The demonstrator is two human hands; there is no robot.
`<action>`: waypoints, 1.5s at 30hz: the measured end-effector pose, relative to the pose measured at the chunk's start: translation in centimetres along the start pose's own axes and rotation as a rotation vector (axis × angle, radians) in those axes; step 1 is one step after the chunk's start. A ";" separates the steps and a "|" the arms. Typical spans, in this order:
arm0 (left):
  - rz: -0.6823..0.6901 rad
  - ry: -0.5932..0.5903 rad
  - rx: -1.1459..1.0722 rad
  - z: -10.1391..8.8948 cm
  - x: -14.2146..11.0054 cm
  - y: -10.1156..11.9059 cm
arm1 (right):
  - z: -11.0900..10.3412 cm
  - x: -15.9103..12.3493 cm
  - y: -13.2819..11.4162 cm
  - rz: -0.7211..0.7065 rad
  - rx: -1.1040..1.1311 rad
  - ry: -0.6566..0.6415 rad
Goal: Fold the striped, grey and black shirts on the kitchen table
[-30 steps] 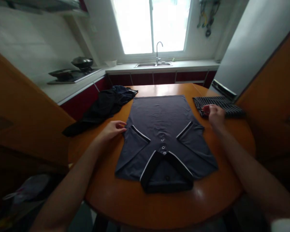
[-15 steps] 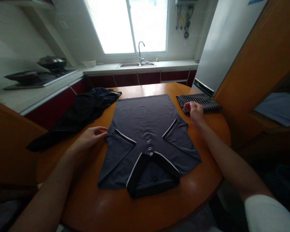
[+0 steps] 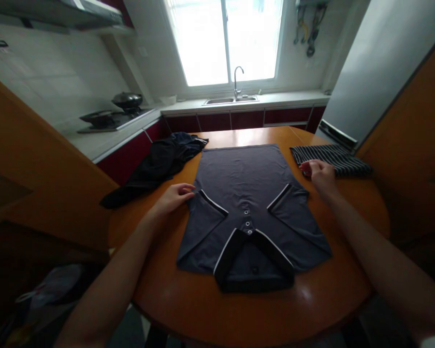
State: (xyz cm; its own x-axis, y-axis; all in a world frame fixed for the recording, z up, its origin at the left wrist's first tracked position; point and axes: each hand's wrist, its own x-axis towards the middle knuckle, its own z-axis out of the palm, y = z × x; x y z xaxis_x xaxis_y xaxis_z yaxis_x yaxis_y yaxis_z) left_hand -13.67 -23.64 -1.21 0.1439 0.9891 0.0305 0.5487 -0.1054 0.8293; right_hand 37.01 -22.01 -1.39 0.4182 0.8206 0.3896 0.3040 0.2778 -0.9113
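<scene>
A dark grey polo shirt (image 3: 244,174) lies flat, front up, with its collar toward me. White-edged black bands trim its collar and sleeves, and both sleeves are folded inward across the front. At the shirt's left edge, beside the sleeve, is my left hand (image 3: 176,197), its fingers loosely bent and a little apart; whether the fingertips touch the fabric I cannot tell. My right hand (image 3: 322,175) hovers off the shirt's right side, fingers slightly bent and apart, nothing visible in them. Behind it sits a folded black-and-white striped garment (image 3: 348,164).
Everything lies on a round-ended wooden table (image 3: 253,314). Dark clothing (image 3: 155,162) is heaped along its left side. Beyond are a sink (image 3: 221,101) under a window, a stove (image 3: 119,121) with pans at left, and a fridge (image 3: 377,72) at right.
The view has swung left, so everything sits farther right in the picture. The shirt lies as before, and both hands stay at nearly the same places beside it.
</scene>
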 end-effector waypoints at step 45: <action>0.131 0.312 0.606 3.1 1.2 -0.5 | 0.7 -0.7 0.3 -0.016 -0.064 -0.100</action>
State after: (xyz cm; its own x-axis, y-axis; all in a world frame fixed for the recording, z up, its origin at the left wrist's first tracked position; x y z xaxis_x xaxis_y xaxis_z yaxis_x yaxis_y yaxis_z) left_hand -11.21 -22.77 -3.36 0.0461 0.9380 0.3436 0.9191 -0.1746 0.3533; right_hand 36.20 -22.11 -2.05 0.3263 0.8631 0.3854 0.3649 0.2612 -0.8937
